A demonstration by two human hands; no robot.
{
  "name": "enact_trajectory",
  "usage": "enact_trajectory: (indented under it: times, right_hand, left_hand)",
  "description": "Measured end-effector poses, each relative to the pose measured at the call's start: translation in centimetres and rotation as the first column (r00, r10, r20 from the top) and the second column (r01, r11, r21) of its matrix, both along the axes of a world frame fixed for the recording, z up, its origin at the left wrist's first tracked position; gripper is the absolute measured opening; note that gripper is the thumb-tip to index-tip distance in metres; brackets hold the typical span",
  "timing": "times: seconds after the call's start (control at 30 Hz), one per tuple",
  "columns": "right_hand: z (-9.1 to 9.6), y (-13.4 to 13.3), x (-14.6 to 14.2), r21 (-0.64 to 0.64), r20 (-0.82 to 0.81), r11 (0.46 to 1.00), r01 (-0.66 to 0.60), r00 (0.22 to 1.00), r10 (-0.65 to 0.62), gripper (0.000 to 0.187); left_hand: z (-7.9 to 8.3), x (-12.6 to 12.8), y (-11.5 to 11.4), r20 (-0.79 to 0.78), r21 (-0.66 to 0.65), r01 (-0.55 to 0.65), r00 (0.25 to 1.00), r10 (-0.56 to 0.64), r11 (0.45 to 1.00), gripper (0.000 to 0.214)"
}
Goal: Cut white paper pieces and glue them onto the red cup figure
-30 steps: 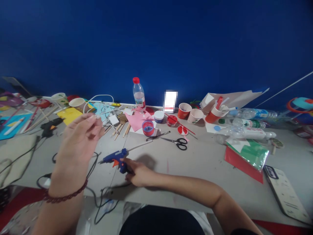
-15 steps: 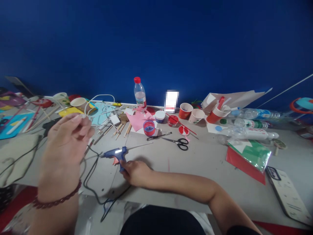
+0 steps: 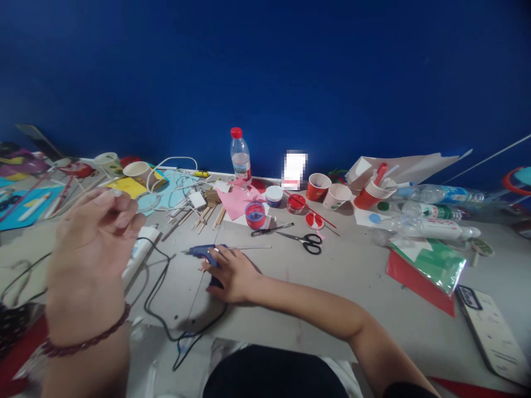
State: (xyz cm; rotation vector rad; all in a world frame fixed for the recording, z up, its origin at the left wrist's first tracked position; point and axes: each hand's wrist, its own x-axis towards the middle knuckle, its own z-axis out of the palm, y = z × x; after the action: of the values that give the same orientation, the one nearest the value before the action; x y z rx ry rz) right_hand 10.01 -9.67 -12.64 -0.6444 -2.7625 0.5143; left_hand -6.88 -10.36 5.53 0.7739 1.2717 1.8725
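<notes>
My right hand (image 3: 232,272) lies on the grey table (image 3: 344,271) with its fingers wrapped over the handle of a blue glue gun (image 3: 202,251). The gun's nozzle points left, and its black cable (image 3: 162,323) loops off toward the table's near edge. My left hand (image 3: 92,243) hangs raised at the left, a dark red bracelet on the wrist. Its fingertips are pinched together, and I cannot make out what, if anything, is between them. A white tube (image 3: 140,253) lies just below that hand.
Black scissors (image 3: 307,242), a red-rimmed paint pot (image 3: 255,214), a water bottle (image 3: 240,157) and red paper cups (image 3: 317,187) stand beyond the gun. Red and green paper sheets (image 3: 427,268) and a phone (image 3: 492,331) lie at the right. Cables, sticks and cups crowd the back left.
My right hand has closed over the glue gun, which now lies lower on the table. My left hand has drifted left and down. The view has shifted slightly.
</notes>
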Motion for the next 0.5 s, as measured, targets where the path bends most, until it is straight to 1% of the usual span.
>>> enact_trajectory:
  times: [0.1, 0.2, 0.27, 0.33, 0.4, 0.5]
  right_hand:
    - [-1.2, -0.3, -0.2, 0.016, -0.021, 1.0, 0.021, 1.0, -0.02, 0.06]
    - [-2.8, -0.3, -2.0, 0.011, -0.021, 0.998, 0.064, 0.998, -0.064, 0.066]
    - [-3.3, -0.3, -3.4, 0.002, -0.029, 0.996, 0.093, 0.995, -0.093, 0.074]
    - [-3.1, -0.4, -4.6, -0.001, -0.031, 0.992, 0.124, 0.992, -0.124, 0.078]
    - [-2.5, -0.5, -5.4, 0.005, -0.03, 0.987, 0.159, 0.987, -0.159, 0.076]
    - [-1.4, -0.6, -5.7, 0.013, -0.053, 0.981, 0.194, 0.98, -0.193, 0.071]
  left_hand:
    - [0.4, 0.7, 0.0, 0.062, -0.002, -0.069, 0.996, 0.069, 0.998, 0.031]
    - [0.7, 1.2, 0.1, 0.078, 0.008, -0.052, 0.996, 0.051, 0.999, 0.028]
    - [0.6, 1.5, 0.2, 0.077, 0.008, -0.026, 0.997, 0.025, 1.0, 0.024]
    - [0.5, 2.0, 0.3, 0.072, 0.021, -0.014, 0.997, 0.012, 1.0, 0.02]
    - [0.2, 2.6, 0.5, 0.067, 0.036, -0.007, 0.998, 0.004, 0.999, 0.018]
    - [-0.1, 3.5, 0.8, 0.05, 0.042, 0.063, 0.997, -0.066, 0.997, 0.019]
